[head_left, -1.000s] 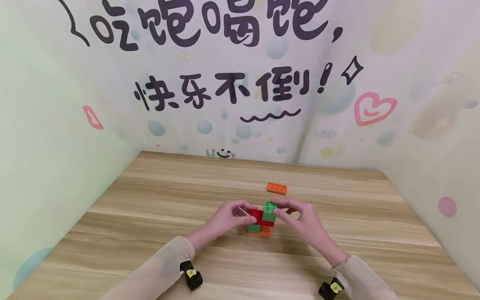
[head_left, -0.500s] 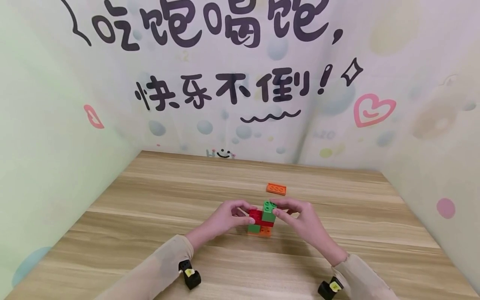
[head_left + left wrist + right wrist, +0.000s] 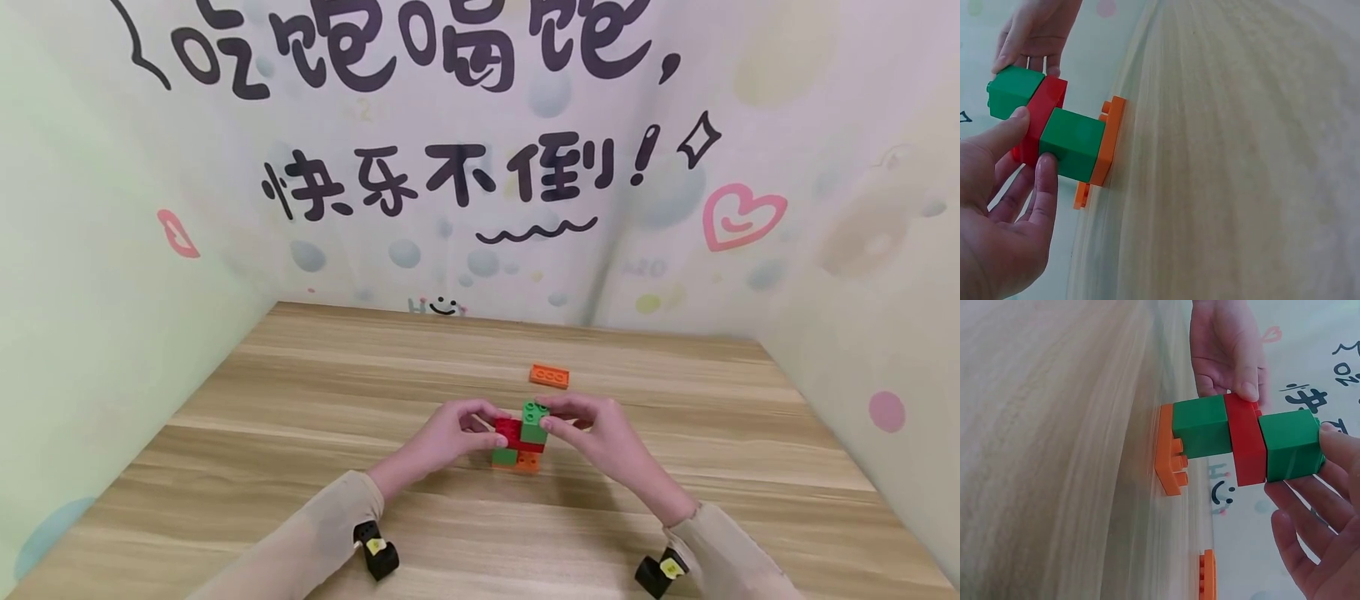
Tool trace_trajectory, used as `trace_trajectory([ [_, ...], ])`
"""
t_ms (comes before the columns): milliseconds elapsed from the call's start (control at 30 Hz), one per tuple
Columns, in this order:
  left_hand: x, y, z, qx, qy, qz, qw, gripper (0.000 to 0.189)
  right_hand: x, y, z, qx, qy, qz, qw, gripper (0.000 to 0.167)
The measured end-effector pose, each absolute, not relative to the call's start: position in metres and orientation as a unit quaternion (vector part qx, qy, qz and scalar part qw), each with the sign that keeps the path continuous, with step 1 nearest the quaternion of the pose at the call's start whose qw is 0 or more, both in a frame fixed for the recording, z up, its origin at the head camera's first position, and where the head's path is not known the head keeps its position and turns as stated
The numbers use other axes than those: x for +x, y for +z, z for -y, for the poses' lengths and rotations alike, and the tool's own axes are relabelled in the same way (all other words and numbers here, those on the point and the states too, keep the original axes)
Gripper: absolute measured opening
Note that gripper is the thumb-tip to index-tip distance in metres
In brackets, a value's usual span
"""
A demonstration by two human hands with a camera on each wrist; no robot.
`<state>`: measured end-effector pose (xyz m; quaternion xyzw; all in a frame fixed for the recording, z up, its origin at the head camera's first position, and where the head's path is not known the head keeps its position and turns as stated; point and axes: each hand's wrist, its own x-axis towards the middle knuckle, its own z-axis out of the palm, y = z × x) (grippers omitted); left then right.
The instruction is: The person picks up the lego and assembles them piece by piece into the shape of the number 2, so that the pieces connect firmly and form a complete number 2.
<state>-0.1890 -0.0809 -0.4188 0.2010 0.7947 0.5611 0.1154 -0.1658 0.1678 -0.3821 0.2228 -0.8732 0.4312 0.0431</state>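
A small stack of toy building bricks stands on the table in the head view. At its base is an orange plate [image 3: 1165, 453], bearing a lower green brick [image 3: 1072, 144] at one end and bare studs at the other. A flat red brick [image 3: 507, 431] bridges above, and an upper green brick [image 3: 534, 428] sits on its right end. My left hand [image 3: 441, 435] pinches the red brick between thumb and fingers, one fingertip touching the lower green brick. My right hand [image 3: 606, 440] pinches the upper green brick; its far-side fingers are partly hidden in the head view.
A loose orange plate [image 3: 550, 376] lies behind the stack, hollow side showing. The wooden table [image 3: 337, 367] meets a printed cloth backdrop [image 3: 450, 233] at the back. Cloth walls rise at both sides.
Both hands keep the same hold on the stack. Only the head view has shifted very slightly.
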Motion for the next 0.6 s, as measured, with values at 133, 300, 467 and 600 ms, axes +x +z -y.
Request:
trace_trajectory([
  [133, -0.1892, -0.4178, 0.0801, 0.202, 0.559, -0.796, 0.117, 0.029, -0.1655, -0.3819, -0.1701, 0.221, 0.446, 0.867, 0.034, 0.030],
  [300, -0.1894, -0.4180, 0.0802, 0.202, 0.556, -0.798, 0.117, 0.028, -0.1659, -0.3807, -0.1700, 0.227, 0.456, 0.860, 0.026, 0.032],
  [467, -0.1889, -0.4177, 0.0816, 0.206, 0.558, -0.796, 0.113, 0.026, -0.1692, -0.3782, -0.1685, 0.234, 0.462, 0.855, -0.001, 0.031],
  [600, -0.1894, -0.4166, 0.0819, 0.211, 0.560, -0.794, 0.112, 0.027, -0.1714, -0.3765, -0.1682, 0.236, 0.469, 0.851, -0.020, 0.030],
])
